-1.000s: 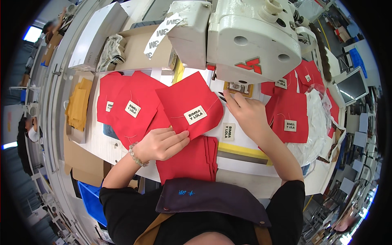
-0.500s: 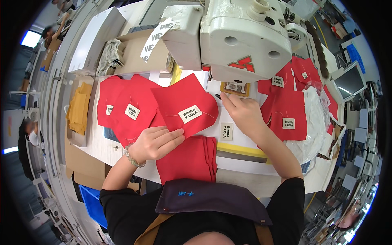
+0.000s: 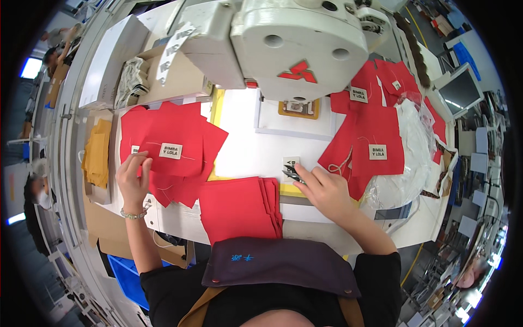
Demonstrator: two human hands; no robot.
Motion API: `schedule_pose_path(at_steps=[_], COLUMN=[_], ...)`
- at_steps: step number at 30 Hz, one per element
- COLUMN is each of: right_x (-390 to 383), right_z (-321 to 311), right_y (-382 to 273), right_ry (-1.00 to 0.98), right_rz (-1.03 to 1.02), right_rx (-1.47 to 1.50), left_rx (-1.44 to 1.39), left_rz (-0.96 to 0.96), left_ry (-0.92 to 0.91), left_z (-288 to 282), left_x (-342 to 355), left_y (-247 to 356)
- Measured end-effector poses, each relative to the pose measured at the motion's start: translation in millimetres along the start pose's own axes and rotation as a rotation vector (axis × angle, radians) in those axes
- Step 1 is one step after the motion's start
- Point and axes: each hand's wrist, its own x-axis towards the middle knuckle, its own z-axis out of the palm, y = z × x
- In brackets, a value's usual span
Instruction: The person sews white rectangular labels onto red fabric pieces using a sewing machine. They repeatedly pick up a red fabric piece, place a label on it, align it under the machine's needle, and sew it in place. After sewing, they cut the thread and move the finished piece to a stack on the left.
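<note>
In a cluttered workshop, on a pale worktable (image 3: 310,231), below the head of a large white sewing machine (image 3: 294,52): a yellow-brown framed plate (image 3: 298,109) on a white board (image 3: 266,121). To the left, a loose pile of red fabric pieces (image 3: 190,120), topped by one with a small cream label and loose threads. At its left edge, the left hand (image 3: 133,177), thumb and forefinger curved toward each other; cannot tell whether pinching cloth. Nearer the body, a neat stack of plain red pieces (image 3: 237,210). To its right, flat near a yellow strip (image 3: 289,190), a loose cream label (image 3: 289,161), partly hidden under the parted tips of a small dark tool (image 3: 294,175), pinched between thumb and fingers of the right hand (image 3: 327,193). Farther right, more labelled red pieces (image 3: 376,128) beside a clear plastic bag (image 3: 408,163) with white contents.
</note>
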Motion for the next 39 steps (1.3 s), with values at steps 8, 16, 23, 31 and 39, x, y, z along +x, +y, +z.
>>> schedule_pose_path(at_steps=[8,16,23,31,39], right_x=[-38.0,-87.2,-83.0,-42.2,-35.0], right_z=[-13.9,-80.1,-91.1,-95.1,-89.3], right_y=[-6.2,58.3,130.2,199.7,216.4], right_ry=[0.058,-0.042,0.121,-0.011,0.085], right_rz=[0.148,0.521,0.581,0.507,0.35], right_rx=[-0.03,-0.432,-0.52,-0.552,-0.524], left_rx=[0.262,0.079,-0.149,-0.246,-0.269], left_rz=[0.061,0.309,0.602,0.793,0.761], left_ry=[0.025,-0.027,-0.061,-0.042,-0.059], left_z=[26.8,51.2,71.2,75.9,77.7], left_x=[13.1,41.7,67.5,79.2,76.1], left_y=[14.0,65.9,130.6,173.5,167.5])
